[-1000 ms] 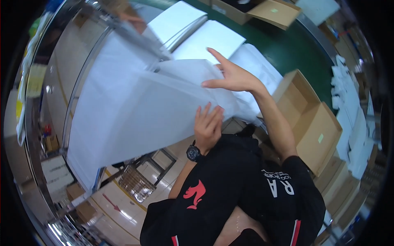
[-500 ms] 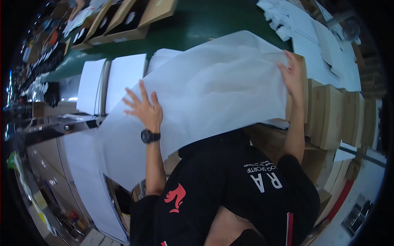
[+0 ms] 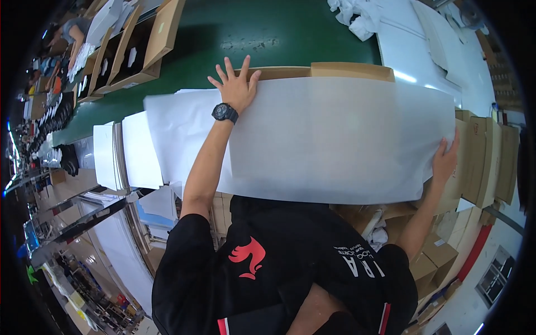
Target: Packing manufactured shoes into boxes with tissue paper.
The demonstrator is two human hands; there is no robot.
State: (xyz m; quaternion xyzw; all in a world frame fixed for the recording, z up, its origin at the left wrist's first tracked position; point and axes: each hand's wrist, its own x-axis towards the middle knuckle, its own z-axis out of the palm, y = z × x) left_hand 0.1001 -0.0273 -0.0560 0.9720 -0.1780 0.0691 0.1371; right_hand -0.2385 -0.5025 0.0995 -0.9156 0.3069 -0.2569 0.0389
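Observation:
A large white sheet of paper (image 3: 335, 139) lies spread across an open cardboard box (image 3: 346, 70) on the green belt. My left hand (image 3: 237, 86), with a black watch at the wrist, presses flat on the sheet's far left corner with fingers spread. My right hand (image 3: 445, 161) grips the sheet's right edge, next to flattened cardboard. More white sheets (image 3: 173, 134) lie under and to the left of the big one.
Stacks of white paper (image 3: 120, 156) sit at the left. Flattened cardboard boxes (image 3: 491, 162) stand at the right. Open cardboard boxes (image 3: 128, 56) line the green conveyor belt (image 3: 234, 33) at the far left, where another person (image 3: 72, 33) works. White wrapped bundles (image 3: 357, 17) lie at the top.
The sheet, held up in the air before, has come down flat over the cardboard box. My left hand has moved forward onto its far left corner; my right hand has dropped to its right edge.

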